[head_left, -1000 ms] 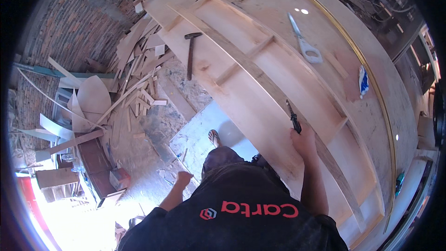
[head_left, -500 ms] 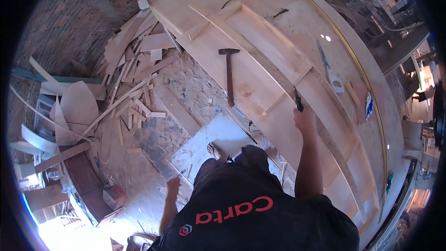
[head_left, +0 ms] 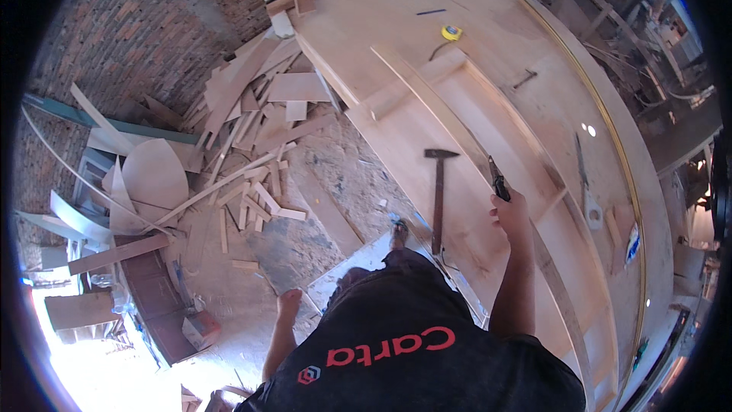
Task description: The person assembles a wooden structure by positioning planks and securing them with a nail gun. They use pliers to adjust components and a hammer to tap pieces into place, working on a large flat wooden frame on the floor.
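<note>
My right hand [head_left: 512, 210] is closed round a black-handled tool [head_left: 499, 180] with a narrow dark tip, too small to name surely. It is over the curved wooden frame [head_left: 431, 103], close to its long inner strip. My left hand [head_left: 289, 303] hangs at my left side above the floor, fingers curled; whatever they may hold is hidden. A hammer [head_left: 438, 202] with a dark head and wooden handle lies on the panel to the left of my right hand. The frame has cross pieces and lies on a large plywood surface [head_left: 389, 11].
Wood offcuts [head_left: 252, 126] are heaped by the brick wall [head_left: 114, 49]. A yellow tape measure [head_left: 451, 33], a handsaw [head_left: 592, 214] and another small hammer-like tool [head_left: 525, 78] lie on the plywood. A long yellow-edged strip [head_left: 610, 114] curves along the right side.
My view has shifted, so the bench and scraps sit lower and farther right in the picture. I have stepped forward along the bench, the tool still in my right hand.
</note>
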Tool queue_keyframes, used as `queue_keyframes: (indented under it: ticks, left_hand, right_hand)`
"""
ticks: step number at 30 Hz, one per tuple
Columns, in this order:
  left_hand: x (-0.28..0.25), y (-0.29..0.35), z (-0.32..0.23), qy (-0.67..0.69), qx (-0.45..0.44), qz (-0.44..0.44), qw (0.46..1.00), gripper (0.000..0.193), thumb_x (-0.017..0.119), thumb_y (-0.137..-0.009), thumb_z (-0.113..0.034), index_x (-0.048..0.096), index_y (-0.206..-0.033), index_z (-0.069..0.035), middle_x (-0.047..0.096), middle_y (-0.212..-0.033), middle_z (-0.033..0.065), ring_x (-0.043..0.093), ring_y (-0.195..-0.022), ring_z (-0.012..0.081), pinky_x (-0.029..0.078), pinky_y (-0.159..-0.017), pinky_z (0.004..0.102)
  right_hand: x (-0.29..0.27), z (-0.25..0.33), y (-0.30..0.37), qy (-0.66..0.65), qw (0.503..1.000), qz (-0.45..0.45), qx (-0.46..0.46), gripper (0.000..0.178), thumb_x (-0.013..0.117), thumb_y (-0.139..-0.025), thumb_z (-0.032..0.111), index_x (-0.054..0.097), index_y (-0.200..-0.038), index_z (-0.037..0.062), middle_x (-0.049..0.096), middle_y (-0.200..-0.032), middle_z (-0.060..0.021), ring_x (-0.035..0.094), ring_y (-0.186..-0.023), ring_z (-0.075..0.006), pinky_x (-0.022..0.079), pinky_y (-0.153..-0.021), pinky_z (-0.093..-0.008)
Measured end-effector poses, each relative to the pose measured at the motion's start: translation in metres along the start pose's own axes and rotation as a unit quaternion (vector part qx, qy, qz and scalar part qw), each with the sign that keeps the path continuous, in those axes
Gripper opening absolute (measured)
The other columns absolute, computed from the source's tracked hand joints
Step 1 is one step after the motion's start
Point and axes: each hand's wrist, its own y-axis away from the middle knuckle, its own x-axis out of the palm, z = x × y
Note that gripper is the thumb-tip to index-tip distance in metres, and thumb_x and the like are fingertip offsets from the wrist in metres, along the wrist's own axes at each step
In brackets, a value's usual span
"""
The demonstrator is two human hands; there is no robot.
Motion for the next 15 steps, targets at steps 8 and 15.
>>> queue_keyframes:
  ticks: [8,15]
  left_hand:
    - [0.001,-0.064,-0.03,-0.509,0.28,0.108,0.807,0.025,0.069,-0.093,-0.033,0.079,-0.101,-0.011,0.078,-0.098,0.0095,0.073,-0.084,0.0285,0.056,-0.077,0.0416]
    - [-0.034,-0.19,-0.097,-0.268,0.092,0.121,0.951,0.032,0.07,-0.091,-0.033,0.077,-0.096,-0.002,0.077,-0.098,0.0166,0.073,-0.096,0.0363,0.056,-0.084,0.0427]
  right_hand:
    - [0.053,0.101,-0.07,-0.035,0.985,0.069,-0.153,0.024,0.07,-0.093,0.021,0.07,-0.105,0.0003,0.064,-0.08,-0.0001,0.056,-0.071,-0.0093,0.045,-0.064,-0.0293]
    - [0.105,0.149,-0.079,-0.248,0.955,0.161,-0.025,0.032,0.068,-0.096,0.025,0.07,-0.117,0.0012,0.072,-0.096,-0.0035,0.056,-0.08,-0.0118,0.042,-0.072,-0.0276]
